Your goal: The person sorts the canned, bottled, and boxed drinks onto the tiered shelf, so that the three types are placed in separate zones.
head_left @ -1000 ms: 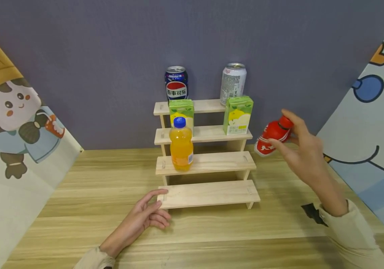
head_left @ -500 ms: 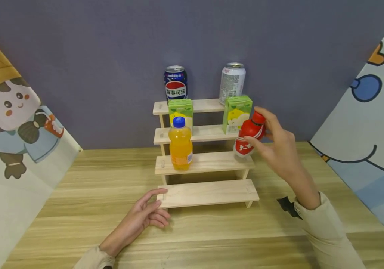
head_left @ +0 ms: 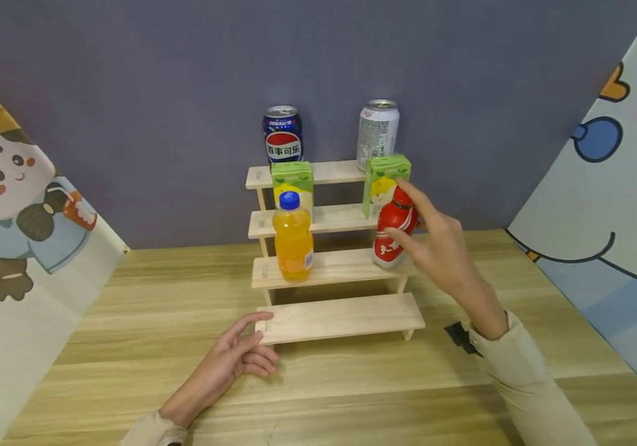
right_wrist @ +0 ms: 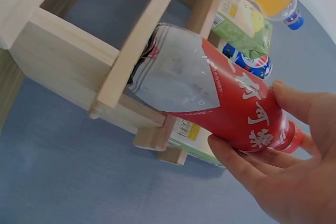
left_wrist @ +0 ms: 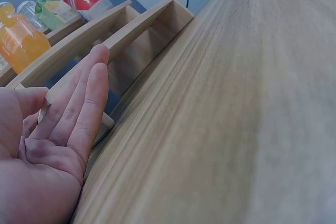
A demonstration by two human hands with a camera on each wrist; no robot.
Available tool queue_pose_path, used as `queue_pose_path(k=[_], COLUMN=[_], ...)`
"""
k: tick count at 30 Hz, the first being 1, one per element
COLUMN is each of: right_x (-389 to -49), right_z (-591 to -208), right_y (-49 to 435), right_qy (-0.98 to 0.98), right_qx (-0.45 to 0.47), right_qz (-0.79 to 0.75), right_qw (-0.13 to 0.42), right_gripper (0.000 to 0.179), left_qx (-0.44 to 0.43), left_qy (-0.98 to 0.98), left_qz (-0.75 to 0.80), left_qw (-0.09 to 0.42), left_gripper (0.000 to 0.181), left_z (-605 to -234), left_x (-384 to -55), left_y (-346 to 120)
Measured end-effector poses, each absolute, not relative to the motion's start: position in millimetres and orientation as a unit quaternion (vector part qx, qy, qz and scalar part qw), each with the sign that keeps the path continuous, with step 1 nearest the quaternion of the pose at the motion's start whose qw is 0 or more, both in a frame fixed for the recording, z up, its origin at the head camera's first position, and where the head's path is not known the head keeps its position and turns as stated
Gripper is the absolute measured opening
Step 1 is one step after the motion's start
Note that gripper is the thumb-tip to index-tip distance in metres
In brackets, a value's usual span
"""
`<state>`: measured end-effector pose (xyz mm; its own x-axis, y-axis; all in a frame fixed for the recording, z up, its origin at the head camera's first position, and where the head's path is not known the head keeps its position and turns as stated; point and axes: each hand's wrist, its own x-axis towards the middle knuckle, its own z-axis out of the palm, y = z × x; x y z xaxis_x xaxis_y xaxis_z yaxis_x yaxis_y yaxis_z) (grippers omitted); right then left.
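In the head view, my right hand holds a red-labelled cola bottle between thumb and fingers near its red cap. The bottle leans slightly, its base at the right end of the third step down of the wooden step rack. Whether its base fully touches the board, I cannot tell. My left hand pinches the left end of the lowest step between index finger and thumb. Its other fingers extend loosely in the left wrist view. An orange juice bottle with a blue cap stands left on the cola bottle's step.
A blue Pepsi can and a white can stand on the top step. Two green juice cartons occupy the step below. Behind the rack rises a grey wall; printed cartoon panels flank the wooden table.
My right hand has brought the cola bottle leftward, from beside the rack to the right end of the third step, and turned it more upright. The left hand stays at the lowest step.
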<state>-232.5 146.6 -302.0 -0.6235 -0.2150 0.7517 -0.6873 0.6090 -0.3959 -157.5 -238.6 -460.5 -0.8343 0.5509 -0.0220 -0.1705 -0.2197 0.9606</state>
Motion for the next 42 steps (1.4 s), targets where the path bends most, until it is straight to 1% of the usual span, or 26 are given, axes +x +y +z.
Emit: queue_pose_path(k=[13,19,25,34,37,42], right_x=[-234,-233,-233,-229,-225,-209], right_z=[-316,-319,-319,-319,-319,-321], right_y=[145,144,141,144,151,171], right_qy=[-0.856,-0.856,-0.854,-0.865,-0.873,-0.894], right_qx=[0.243,0.242,0.251,0.248,0.239,0.197], right_qz=[0.333,0.326,0.322,0.308,0.299,0.277], right_qw=[0.313,0.319,0.321,0.310,0.302,0.293], right_gripper=[0.090,0.091,0.093,0.099,0.098,0.091], left_qx=[0.165,0.156,0.180,0.172,0.163,0.145], left_qy=[0.573,0.572,0.570,0.575,0.599,0.669], left_qz=[0.766,0.767,0.763,0.761,0.747,0.698], left_qw=[0.239,0.243,0.244,0.246,0.239,0.208], left_gripper=[0.046,0.046,0.046,0.046,0.048,0.050], left_z=[-465,-467,-468,-467,-464,-453], left_x=[-158,-157,-156,-157,-156,-149], left_y=[-236,-236,-239,-241,-239,-236])
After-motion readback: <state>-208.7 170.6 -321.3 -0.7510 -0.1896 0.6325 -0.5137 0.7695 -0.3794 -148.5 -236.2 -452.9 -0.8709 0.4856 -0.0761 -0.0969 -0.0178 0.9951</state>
